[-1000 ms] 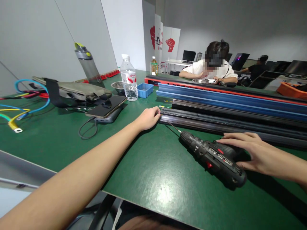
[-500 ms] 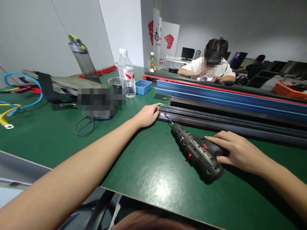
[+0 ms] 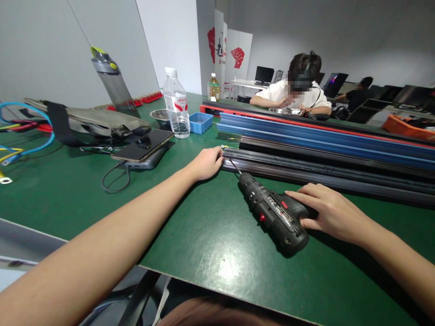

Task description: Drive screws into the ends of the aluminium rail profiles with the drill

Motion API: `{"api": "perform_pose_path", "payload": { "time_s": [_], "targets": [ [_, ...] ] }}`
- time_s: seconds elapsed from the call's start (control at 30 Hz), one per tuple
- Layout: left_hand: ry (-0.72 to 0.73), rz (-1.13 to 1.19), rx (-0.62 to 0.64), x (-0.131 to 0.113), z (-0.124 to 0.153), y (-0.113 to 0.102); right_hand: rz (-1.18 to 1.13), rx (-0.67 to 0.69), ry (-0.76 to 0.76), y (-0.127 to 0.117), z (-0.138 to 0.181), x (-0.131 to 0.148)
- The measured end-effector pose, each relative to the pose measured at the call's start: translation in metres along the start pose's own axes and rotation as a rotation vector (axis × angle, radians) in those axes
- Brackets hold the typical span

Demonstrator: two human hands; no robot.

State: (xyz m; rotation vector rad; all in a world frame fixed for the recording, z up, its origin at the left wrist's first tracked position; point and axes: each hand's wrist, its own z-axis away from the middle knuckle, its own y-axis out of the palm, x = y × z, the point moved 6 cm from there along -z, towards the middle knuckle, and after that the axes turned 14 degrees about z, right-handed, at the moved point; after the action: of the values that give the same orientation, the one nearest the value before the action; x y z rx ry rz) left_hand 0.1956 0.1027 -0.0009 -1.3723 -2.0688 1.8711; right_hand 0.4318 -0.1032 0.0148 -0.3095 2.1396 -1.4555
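My left hand (image 3: 205, 164) reaches across the green table (image 3: 217, 253) and its fingers are pinched against the near end of a long black rail (image 3: 322, 177). Whatever they pinch is too small to make out. A black cordless drill (image 3: 272, 210) lies on its side on the table, its thin bit pointing at that rail end. My right hand (image 3: 326, 209) is wrapped over the drill's handle and rear body.
More long rails, black, blue (image 3: 326, 140) and red, lie stacked behind. At the left are a phone (image 3: 142, 146), a water bottle (image 3: 176, 110), a blue tray (image 3: 200, 122), a grey bag (image 3: 88, 121) and coloured cables (image 3: 20, 140). A person (image 3: 295, 93) sits at the far side.
My right hand has closed over the drill and slid it left, so the bit now points at the rail end. My left hand has stayed at the rail end.
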Motion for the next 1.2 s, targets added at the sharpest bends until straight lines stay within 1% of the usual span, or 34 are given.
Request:
{"api": "perform_pose_path", "payload": {
  "time_s": [0.63,1.2],
  "targets": [
    [0.012,-0.018,-0.023,-0.0002,0.0009,-0.0011,-0.021,0.000,0.010,0.0013,-0.0001,-0.0002],
    [-0.008,0.009,-0.009,-0.0015,0.0006,-0.0011,-0.033,0.025,0.001,-0.0008,-0.0019,-0.0002]
  ]
}}
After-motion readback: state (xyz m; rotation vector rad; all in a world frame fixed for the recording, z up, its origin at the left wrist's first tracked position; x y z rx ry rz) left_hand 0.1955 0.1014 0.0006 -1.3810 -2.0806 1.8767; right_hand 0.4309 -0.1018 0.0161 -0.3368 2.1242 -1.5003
